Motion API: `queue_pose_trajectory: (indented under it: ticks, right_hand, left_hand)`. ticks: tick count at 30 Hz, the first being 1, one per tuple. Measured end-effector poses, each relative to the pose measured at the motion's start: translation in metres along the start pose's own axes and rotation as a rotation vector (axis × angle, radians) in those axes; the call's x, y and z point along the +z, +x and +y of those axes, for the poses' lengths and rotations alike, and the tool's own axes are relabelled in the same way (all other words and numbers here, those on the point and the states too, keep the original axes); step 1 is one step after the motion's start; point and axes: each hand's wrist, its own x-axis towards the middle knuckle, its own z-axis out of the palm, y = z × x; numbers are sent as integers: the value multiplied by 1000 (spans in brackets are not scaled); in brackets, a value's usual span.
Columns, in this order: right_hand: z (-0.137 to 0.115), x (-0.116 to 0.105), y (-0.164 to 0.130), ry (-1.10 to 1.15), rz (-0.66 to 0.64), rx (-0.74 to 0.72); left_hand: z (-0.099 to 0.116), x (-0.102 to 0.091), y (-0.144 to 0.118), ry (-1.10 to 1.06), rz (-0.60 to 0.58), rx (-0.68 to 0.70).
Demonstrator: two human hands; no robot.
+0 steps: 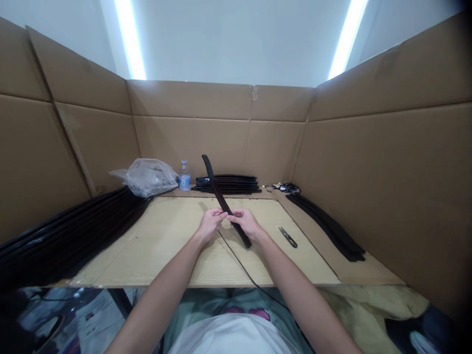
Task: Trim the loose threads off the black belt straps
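A long, slightly curved black strip point(217, 191) is held at a slant over the table, its far end raised. My left hand point(211, 224) is closed at the strip's left edge, with thumb and fingers pinched together. From the other side my right hand point(248, 225) grips the same strip, thumb on top and fingers around its edge. The thumbs nearly meet. A thin black cord point(239, 263) runs from beneath my left hand over the table's front edge towards my lap. Whether the cord is attached to the strip is hidden by my fingers.
Thread snips point(288, 237) lie right of my hands. Black strips are stacked at the back point(228, 184), in a large pile at left point(73, 228) and at right point(324, 223). A plastic bag point(151, 177) and water bottle point(185, 177) stand back left. Cardboard walls point(191, 132) enclose the table.
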Motion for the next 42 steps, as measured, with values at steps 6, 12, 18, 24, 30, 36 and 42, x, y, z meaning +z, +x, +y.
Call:
queue_pose_trajectory:
  ticks: [6, 12, 18, 24, 30, 36, 42]
  right_hand:
    - [-2, 2, -5, 35, -19, 27]
    - [-2, 3, -8, 41, -48, 4]
    - [-6, 3, -6, 71, -68, -17]
    - [-6, 3, -5, 139, -61, 37]
    - [-4, 3, -5, 112, -10, 43]
    - [-7, 2, -6, 56, -34, 70]
    - [-8, 3, -8, 59, -35, 51]
  left_hand:
    - [-2, 0, 1, 23, 4, 15]
    - [-8, -2, 5, 18, -23, 13]
    - [-6, -3, 4, 21, 0, 19]
    - [-3, -2, 3, 24, 59, 31]
    - [-4, -2, 4, 29, 82, 35]
    - [-1, 1, 1, 32, 17, 27]
    - [-2, 1, 0, 35, -17, 22]
